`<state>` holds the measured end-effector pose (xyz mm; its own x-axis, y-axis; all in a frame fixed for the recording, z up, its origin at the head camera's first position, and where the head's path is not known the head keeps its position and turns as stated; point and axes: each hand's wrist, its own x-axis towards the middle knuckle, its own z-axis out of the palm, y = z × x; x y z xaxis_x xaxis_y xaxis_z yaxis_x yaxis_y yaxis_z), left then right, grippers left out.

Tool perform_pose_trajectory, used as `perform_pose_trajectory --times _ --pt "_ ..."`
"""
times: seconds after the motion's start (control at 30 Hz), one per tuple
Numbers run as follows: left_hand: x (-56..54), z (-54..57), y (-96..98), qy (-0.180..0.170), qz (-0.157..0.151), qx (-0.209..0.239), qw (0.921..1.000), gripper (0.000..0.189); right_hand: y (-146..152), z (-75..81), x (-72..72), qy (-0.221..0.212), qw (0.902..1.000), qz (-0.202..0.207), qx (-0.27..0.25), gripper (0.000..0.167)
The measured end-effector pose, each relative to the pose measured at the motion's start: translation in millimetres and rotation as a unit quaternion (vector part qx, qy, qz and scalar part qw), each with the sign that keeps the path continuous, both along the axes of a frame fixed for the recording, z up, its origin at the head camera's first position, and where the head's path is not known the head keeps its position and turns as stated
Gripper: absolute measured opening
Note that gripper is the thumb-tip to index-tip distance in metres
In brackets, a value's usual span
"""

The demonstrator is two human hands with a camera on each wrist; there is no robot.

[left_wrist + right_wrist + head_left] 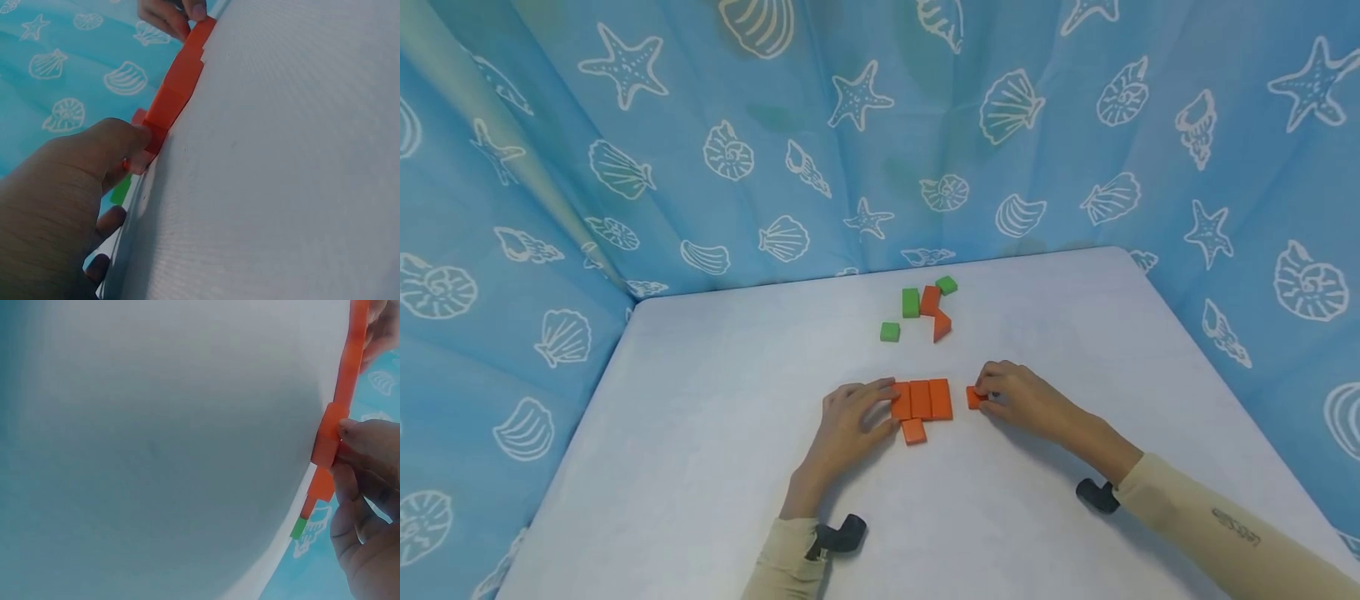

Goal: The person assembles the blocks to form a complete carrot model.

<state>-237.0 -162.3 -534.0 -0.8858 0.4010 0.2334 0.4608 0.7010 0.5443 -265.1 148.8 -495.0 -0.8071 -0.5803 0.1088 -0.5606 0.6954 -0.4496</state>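
Observation:
Three orange rectangular blocks (921, 400) lie side by side in a row on the white table, with a small orange block (913, 432) against their near edge. My left hand (850, 425) grips the leftmost orange block (900, 403), index finger at its far end and thumb at its near end. In the left wrist view the thumb of the left hand (94, 156) presses on orange. To the right of the row, a short gap away, my right hand (1018, 400) pinches another small orange block (973, 398). The right wrist view shows that block (329, 436) between thumb and fingers.
Farther back lie a green rectangular block (911, 303), two small green blocks, one of them (890, 332) nearer, an orange rectangular block (930, 300) and an orange wedge-shaped block (942, 326). A blue shell-print curtain (850, 167) hangs around the white table (722, 400).

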Motion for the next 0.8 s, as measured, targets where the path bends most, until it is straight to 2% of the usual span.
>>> perform_pose_trajectory --times 0.23,0.4,0.67,0.8 --pt "-0.3 -0.4 -1.4 0.001 0.000 -0.001 1.0000 0.042 -3 0.4 22.3 -0.008 1.0000 0.003 -0.004 0.013" --pt "-0.1 -1.4 -1.5 -0.003 0.004 -0.005 1.0000 0.043 -8 -0.3 35.9 0.019 0.9990 0.040 -0.009 0.014" --pt "-0.2 -0.8 0.5 -0.006 0.002 0.001 1.0000 0.043 -19 0.3 46.2 0.028 0.9975 0.065 -0.006 0.015" --pt "1.4 2.3 0.8 -0.001 0.005 0.006 1.0000 0.043 -27 -2.3 48.0 0.042 0.9958 0.078 -0.024 0.014"
